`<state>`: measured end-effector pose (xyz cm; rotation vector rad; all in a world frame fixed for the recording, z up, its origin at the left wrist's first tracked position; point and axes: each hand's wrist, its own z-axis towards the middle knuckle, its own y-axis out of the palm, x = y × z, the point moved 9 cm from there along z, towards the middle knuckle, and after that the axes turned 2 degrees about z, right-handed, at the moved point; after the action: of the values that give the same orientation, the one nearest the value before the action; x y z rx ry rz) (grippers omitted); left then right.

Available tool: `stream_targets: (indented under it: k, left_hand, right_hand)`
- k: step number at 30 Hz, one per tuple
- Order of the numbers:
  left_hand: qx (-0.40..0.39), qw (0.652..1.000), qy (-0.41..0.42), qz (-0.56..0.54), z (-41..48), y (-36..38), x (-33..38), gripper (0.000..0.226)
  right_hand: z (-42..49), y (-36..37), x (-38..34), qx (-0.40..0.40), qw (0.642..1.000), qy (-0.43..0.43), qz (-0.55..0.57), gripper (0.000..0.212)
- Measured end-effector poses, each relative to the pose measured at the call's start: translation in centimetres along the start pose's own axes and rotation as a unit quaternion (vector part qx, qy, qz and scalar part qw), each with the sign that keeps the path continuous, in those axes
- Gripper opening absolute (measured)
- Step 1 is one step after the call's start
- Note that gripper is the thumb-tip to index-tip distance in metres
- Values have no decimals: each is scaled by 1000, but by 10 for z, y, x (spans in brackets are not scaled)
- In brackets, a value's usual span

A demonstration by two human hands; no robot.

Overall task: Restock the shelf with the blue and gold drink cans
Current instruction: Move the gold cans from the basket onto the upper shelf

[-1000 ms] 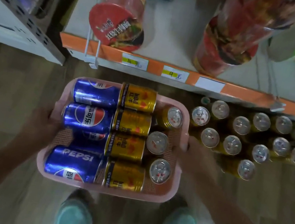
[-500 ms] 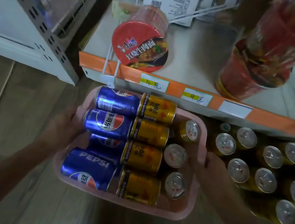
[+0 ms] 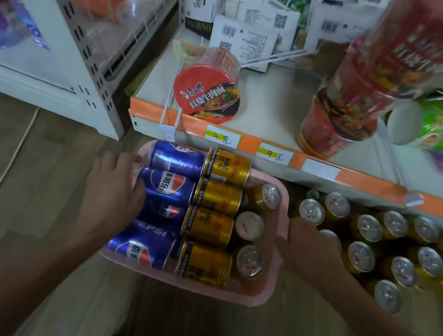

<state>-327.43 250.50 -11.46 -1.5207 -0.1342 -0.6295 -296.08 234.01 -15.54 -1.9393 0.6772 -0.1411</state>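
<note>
Letting go of the left rim since the earlier frame, the left hand (image 3: 114, 188) is now lying over the blue cans (image 3: 165, 188), fingers spread loosely across the second one rather than wrapping round it. The shelf (image 3: 372, 185) with its orange edge is filling the top of the view, carrying noodle cups (image 3: 206, 96). Just below its edge the pink basket (image 3: 223, 292) is hanging over the wooden floor. The right hand (image 3: 309, 247) is gripping the basket's right rim, thumb inside and fingers outside.

Four blue cans are lying on their sides in the basket's left column, glossy, with a red, white and blue round logo. Beside them the gold cans (image 3: 209, 226) are sitting – four lying flat in the middle column with red print showing, three more standing upright along the right wall, silver tops up. Under the shelf, right of the basket, a cluster of upright cans (image 3: 360, 257) is standing – about a dozen, the far ones too blurred to count. Two yellow price tags (image 3: 222, 138) are sticking to the shelf edge.
</note>
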Motion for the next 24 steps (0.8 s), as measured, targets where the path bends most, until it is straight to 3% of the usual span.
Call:
stream_targets:
  k: [3,8,13,17,24]
  left_hand:
    - [-9,986,167,26,3,4,68,26]
    - [-119,955,268,41,12,44,141,47]
    - [-146,927,318,133,38,73,160,62]
    - [-194,921,301,155,52,101,157,70]
    - [-172,941,264,123,66,120,148,78]
  right_hand:
    - [0,-28,-21,68,995,-63,-40,27]
    - [15,-38,-44,67,977,-183,-84,51]
    - [42,-30,-55,52,958,-238,-153,81]
    - [61,-14,-55,63,948,-253,-181,79]
    - [75,-1,-53,111,939,-262,-191,76]
